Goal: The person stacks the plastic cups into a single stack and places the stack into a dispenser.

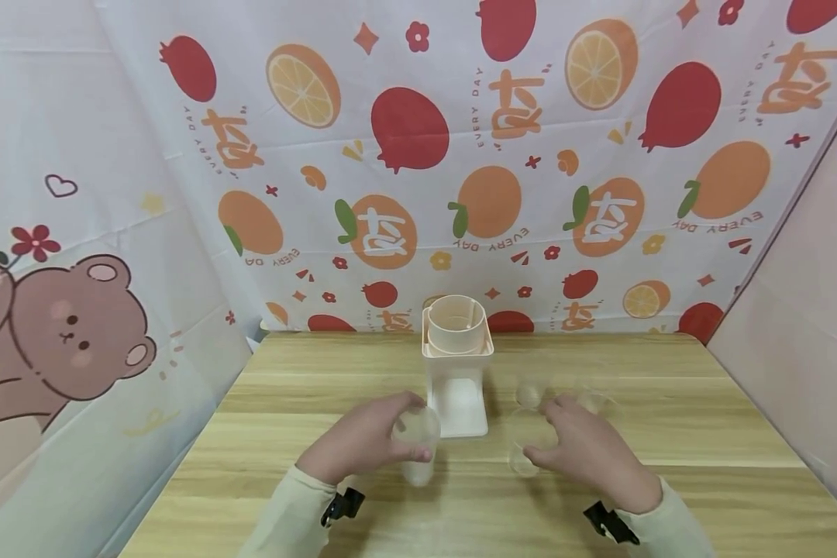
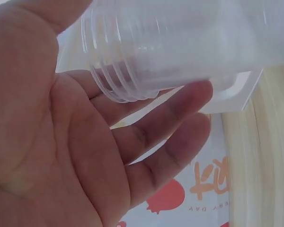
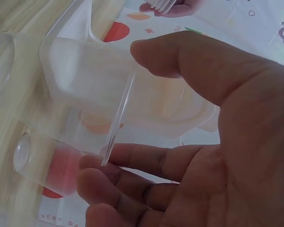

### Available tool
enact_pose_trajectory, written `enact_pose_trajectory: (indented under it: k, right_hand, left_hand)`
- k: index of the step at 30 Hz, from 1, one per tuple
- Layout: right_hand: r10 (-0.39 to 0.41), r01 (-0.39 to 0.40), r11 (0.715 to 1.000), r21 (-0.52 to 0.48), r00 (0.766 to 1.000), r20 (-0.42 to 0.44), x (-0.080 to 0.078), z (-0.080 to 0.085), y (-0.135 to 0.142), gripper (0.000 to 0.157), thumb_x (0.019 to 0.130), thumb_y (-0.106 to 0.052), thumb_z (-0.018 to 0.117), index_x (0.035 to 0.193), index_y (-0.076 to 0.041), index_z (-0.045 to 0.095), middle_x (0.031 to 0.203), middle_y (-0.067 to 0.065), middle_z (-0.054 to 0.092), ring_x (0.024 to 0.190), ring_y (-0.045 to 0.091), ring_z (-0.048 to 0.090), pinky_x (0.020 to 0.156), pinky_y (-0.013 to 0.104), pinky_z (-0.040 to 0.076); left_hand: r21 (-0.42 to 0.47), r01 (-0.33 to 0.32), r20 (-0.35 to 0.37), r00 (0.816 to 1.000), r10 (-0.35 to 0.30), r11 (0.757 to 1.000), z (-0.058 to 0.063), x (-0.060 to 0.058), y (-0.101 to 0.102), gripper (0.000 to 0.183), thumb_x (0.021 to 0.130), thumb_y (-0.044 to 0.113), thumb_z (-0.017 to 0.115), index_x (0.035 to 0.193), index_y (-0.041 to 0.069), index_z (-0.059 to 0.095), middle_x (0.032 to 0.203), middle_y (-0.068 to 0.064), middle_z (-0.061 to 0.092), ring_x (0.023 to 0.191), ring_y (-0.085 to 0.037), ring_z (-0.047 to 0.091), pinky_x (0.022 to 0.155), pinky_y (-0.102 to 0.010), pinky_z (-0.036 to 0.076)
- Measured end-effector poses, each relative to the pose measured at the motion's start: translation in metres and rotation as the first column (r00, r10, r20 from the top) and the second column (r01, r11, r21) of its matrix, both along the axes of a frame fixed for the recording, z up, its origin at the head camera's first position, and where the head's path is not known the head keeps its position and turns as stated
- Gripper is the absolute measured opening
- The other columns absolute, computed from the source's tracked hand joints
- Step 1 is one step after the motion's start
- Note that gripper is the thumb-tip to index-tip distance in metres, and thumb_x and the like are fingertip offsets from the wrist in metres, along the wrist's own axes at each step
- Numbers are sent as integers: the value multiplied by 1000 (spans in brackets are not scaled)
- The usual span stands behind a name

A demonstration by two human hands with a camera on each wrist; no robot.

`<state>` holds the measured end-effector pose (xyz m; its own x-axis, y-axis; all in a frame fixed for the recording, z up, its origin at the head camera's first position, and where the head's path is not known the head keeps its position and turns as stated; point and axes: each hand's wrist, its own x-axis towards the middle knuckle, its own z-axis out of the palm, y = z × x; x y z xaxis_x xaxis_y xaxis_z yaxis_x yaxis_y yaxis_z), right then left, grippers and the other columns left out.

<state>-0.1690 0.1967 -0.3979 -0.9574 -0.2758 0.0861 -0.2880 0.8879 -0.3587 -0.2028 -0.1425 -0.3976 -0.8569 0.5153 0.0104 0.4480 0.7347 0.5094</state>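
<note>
My left hand holds a nested stack of clear plastic cups in front of the white dispenser-like stand. In the left wrist view, several ribbed rims of the cup stack lie near the palm, with fingers along the far side. My right hand is around the upper part of a single clear cup. The right wrist view has this cup's rim between thumb and fingertips, its base pointing away from the palm. The white stand has a round cream-coloured container on top.
Two more clear cups stand behind the right hand; one shows below the held cup in the right wrist view. The wooden table meets a fruit-printed cloth at the back, with pale cloth walls at either side.
</note>
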Motion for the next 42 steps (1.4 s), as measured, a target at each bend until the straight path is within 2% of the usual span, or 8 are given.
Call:
enact_pose_trajectory:
  k: [4,9,21,30,36,42]
  right_hand:
    - [0,1,1000,-21,1000,30,-1,0,-1,58,81,-44,85,121,-5,67,109,6,71,94,21,68,76,44,56]
    - [4,-2,999,-43,999,47,-1,1,-2,55,81,-44,85,118,-8,66,101,2,72,88,17,67,71,41,54]
    - [9,-4,998,-66,998,63,2,0,-5,59,81,-44,85,123,-7,66,105,4,73,90,22,69,72,42,55]
    - [9,-2,997,-77,997,82,1,2,-6,62,82,-46,85,124,-6,64,106,5,72,90,22,69,72,42,54]
    - [-1,12,995,-95,994,111,1,0,-7,64,81,-50,84,124,-8,62,107,3,70,87,17,65,72,40,53]
    - [-21,32,995,-94,992,121,4,-2,-8,59,81,-48,85,120,-11,61,104,1,68,82,12,61,70,37,51]
  left_hand:
    - [-11,16,-13,1000,-16,1000,0,4,4,75,84,58,79,142,15,57,126,0,68,100,-16,67,84,-39,55]
    - [-36,26,-23,999,-26,999,3,9,10,73,83,56,81,141,18,57,120,4,68,98,-12,65,84,-37,54]
    - [-51,3,-66,998,-6,999,2,16,18,75,76,53,88,134,15,61,117,3,69,93,-12,65,80,-36,54]
    - [-22,-11,-84,996,10,1000,-2,16,26,89,73,66,84,139,11,58,122,-1,69,96,-13,64,80,-35,54]
    - [-3,-4,-98,995,4,1000,-1,15,23,84,77,59,85,142,12,59,126,-3,64,98,-18,64,79,-34,54]
    - [21,-39,-79,996,41,999,0,16,22,87,74,53,90,141,8,57,123,-6,68,103,-21,66,84,-38,54]
